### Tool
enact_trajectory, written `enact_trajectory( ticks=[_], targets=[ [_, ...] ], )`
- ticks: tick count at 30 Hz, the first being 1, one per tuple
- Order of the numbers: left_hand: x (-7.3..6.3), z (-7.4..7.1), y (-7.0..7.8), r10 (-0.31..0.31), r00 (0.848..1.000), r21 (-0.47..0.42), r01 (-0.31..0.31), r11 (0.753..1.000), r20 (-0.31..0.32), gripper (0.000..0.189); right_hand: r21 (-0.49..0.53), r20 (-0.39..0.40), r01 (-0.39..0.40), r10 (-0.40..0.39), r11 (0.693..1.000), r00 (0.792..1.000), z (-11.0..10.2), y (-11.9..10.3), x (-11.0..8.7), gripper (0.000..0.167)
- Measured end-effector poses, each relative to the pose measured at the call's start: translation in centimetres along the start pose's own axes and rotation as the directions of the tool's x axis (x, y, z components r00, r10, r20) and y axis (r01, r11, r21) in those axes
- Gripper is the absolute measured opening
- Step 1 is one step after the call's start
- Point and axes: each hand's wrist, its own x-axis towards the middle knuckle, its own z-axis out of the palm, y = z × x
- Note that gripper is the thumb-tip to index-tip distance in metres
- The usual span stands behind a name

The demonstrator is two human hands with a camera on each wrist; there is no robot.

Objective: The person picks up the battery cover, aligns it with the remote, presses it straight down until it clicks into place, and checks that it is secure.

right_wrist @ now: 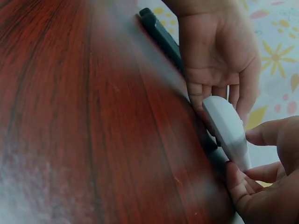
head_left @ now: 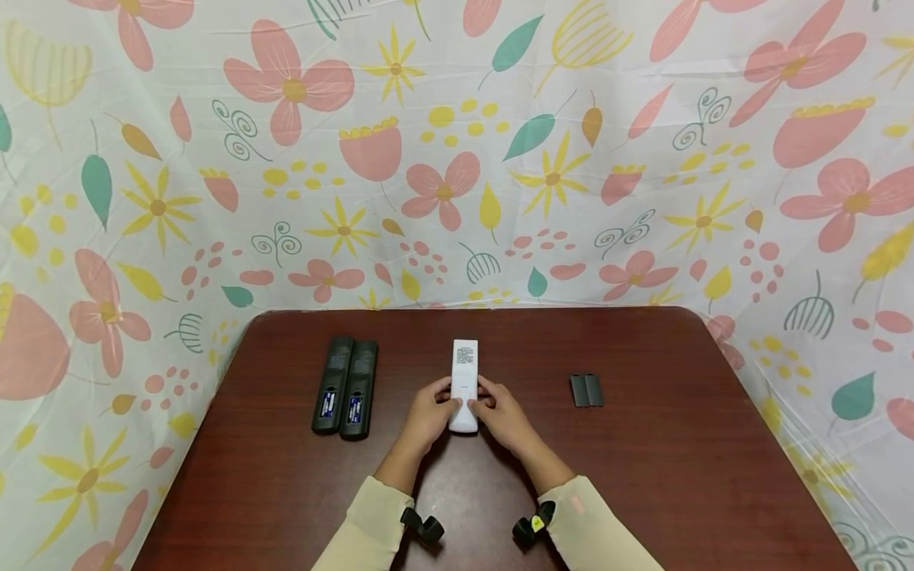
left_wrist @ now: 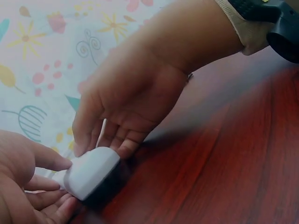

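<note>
A white remote control [head_left: 465, 381] is at the middle of the table, its labelled back facing up. My left hand [head_left: 427, 414] grips its left edge and my right hand [head_left: 504, 414] grips its right edge, both thumbs on the upper face near the close end. In the left wrist view the remote's rounded end [left_wrist: 93, 172] sits between the fingers of both hands, slightly above the tabletop. The right wrist view shows the remote [right_wrist: 227, 128] side-on, held from both sides. Its far part is hidden there.
Two dark remotes [head_left: 359, 390] lie side by side to the left, their battery compartments uncovered with blue batteries inside. Right of my hands lie two small dark battery covers [head_left: 587, 391]. A flowered cloth [head_left: 443, 190] hangs behind the reddish-brown table [head_left: 664, 476].
</note>
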Motion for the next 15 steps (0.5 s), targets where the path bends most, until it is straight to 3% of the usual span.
enact_trajectory(
  ticks=[15],
  targets=[
    [0.04, 0.12, -0.85, 0.047, 0.998, 0.055, -0.045, 0.997, -0.030, 0.054, -0.017, -0.020, -0.017, 0.016, 1.000, 1.000, 0.31, 0.01, -0.08, 0.059]
  ],
)
